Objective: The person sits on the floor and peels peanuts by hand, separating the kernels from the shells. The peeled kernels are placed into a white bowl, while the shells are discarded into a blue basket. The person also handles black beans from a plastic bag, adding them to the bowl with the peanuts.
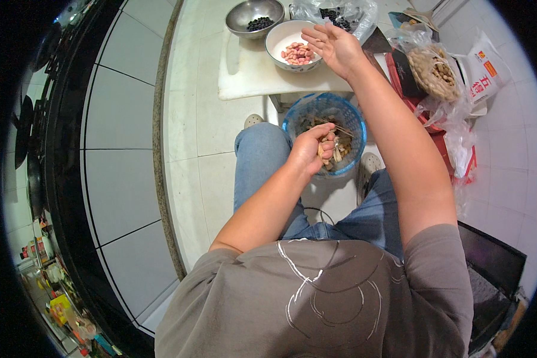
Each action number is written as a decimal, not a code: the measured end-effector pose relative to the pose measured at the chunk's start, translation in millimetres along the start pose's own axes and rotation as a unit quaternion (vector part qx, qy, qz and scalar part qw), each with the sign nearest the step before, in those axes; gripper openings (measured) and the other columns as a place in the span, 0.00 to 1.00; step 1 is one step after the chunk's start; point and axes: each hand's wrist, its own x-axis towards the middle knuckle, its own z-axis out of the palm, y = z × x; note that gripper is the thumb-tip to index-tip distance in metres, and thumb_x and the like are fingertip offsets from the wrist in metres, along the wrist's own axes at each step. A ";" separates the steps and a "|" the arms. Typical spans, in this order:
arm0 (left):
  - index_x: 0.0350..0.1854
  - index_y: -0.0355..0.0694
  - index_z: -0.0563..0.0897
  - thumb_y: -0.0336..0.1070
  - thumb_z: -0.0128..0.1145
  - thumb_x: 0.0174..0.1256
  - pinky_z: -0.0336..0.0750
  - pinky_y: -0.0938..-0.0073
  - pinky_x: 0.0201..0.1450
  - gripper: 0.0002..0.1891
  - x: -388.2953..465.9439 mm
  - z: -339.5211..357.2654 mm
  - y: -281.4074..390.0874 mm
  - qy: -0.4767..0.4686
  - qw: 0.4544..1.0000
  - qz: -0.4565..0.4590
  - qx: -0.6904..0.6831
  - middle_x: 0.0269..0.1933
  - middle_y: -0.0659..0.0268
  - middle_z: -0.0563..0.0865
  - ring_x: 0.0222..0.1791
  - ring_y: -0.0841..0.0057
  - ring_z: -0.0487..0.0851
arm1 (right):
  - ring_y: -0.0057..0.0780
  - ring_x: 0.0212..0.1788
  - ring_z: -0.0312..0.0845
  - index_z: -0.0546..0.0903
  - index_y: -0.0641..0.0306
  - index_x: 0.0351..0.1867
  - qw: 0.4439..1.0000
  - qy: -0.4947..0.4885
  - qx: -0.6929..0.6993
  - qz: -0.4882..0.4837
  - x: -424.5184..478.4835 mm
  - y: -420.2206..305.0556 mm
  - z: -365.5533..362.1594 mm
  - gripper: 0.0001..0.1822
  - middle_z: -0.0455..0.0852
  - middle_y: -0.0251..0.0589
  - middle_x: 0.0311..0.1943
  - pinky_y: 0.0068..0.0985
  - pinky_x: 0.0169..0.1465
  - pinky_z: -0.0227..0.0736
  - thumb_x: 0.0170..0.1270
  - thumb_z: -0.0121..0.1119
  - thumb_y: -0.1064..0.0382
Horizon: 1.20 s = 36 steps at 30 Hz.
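Note:
My left hand (314,147) is curled around peanut shells (321,154) over a blue plastic basket (361,117) lined with a bag, where more shells lie. My right hand (333,47) is at the right rim of a white patterned bowl (275,56), palm up with its fingers apart, and no item shows in it. Pink shelled peanuts (298,54) lie inside that bowl. Behind it to the left, a steel bowl (238,18) holds small black beans or berries (260,23). Both bowls stand on a white cutting board (246,80).
A clear plastic bag (362,15) with dark beans or berries lies behind the white bowl. At right are a bag of unshelled peanuts (434,74), a white printed sack (487,69) and red bags (398,76). The basket stands between my knees; a tiled counter front (121,107) runs along the left.

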 end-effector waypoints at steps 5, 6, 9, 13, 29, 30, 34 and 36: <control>0.46 0.32 0.71 0.29 0.47 0.66 0.58 0.85 0.17 0.09 0.0 2.5 -1.5 0.009 1.000 0.002 0.017 0.28 0.66 0.73 0.20 0.83 0.65 | 0.35 0.69 0.56 0.55 0.76 0.66 0.987 0.000 -0.153 -0.048 5.1 0.6 5.3 0.30 0.67 0.51 0.64 0.30 0.73 0.41 0.73 0.36 0.53; 0.46 0.32 0.71 0.29 0.47 0.66 0.58 0.85 0.17 0.09 0.3 1.8 -2.0 0.009 1.000 0.002 0.019 0.28 0.66 0.73 0.20 0.83 0.66 | 0.33 0.70 0.55 0.56 0.76 0.66 0.989 -0.002 -0.138 -0.042 4.5 -0.1 8.9 0.30 0.68 0.49 0.64 0.29 0.73 0.39 0.73 0.36 0.53; 0.46 0.32 0.71 0.30 0.47 0.66 0.60 0.84 0.18 0.09 3.0 -1.3 -3.1 -0.002 1.000 0.000 -0.003 0.28 0.66 0.73 0.20 0.82 0.66 | 0.30 0.70 0.55 0.58 0.75 0.66 0.994 0.006 -0.094 -0.049 -0.9 -2.0 14.1 0.29 0.71 0.46 0.62 0.28 0.73 0.36 0.72 0.38 0.54; 0.45 0.32 0.72 0.30 0.47 0.67 0.63 0.83 0.20 0.09 4.7 -3.4 -1.8 0.044 0.997 0.023 -0.062 0.28 0.65 0.73 0.21 0.81 0.67 | 0.31 0.65 0.64 0.67 0.75 0.61 0.988 0.055 -0.094 -0.114 -23.6 -11.8 13.1 0.24 0.76 0.49 0.58 0.27 0.71 0.47 0.70 0.41 0.58; 0.56 0.35 0.69 0.38 0.42 0.72 0.60 0.83 0.18 0.16 -0.2 7.4 2.5 -0.169 0.982 0.052 -0.064 0.27 0.70 0.70 0.21 0.83 0.66 | 0.33 0.46 0.82 0.75 0.65 0.56 0.880 0.192 -0.404 -0.158 -170.6 36.2 -45.4 0.20 0.82 0.50 0.48 0.28 0.48 0.75 0.61 0.56 0.69; 0.55 0.36 0.70 0.37 0.43 0.72 0.61 0.83 0.18 0.15 -1.8 8.3 1.7 -0.185 0.979 0.051 -0.068 0.29 0.69 0.72 0.21 0.83 0.67 | 0.30 0.42 0.83 0.75 0.66 0.55 0.883 0.224 -0.365 -0.192 -168.4 45.4 -41.9 0.18 0.84 0.46 0.44 0.24 0.47 0.74 0.63 0.55 0.68; 0.55 0.38 0.71 0.38 0.45 0.72 0.61 0.85 0.17 0.15 -6.5 16.9 -2.7 -0.158 0.986 0.055 -0.023 0.33 0.68 0.74 0.21 0.84 0.66 | 0.27 0.53 0.76 0.69 0.68 0.60 0.977 0.112 -0.164 0.082 -173.6 31.1 -62.1 0.23 0.73 0.49 0.57 0.24 0.51 0.75 0.61 0.55 0.73; 0.54 0.38 0.72 0.39 0.46 0.71 0.61 0.87 0.17 0.14 -7.7 18.9 -2.4 -0.166 0.984 0.060 0.007 0.34 0.68 0.75 0.21 0.85 0.66 | 0.27 0.53 0.75 0.70 0.69 0.59 0.977 0.167 -0.131 -0.029 -175.2 42.9 -43.2 0.21 0.76 0.48 0.54 0.22 0.49 0.74 0.64 0.53 0.68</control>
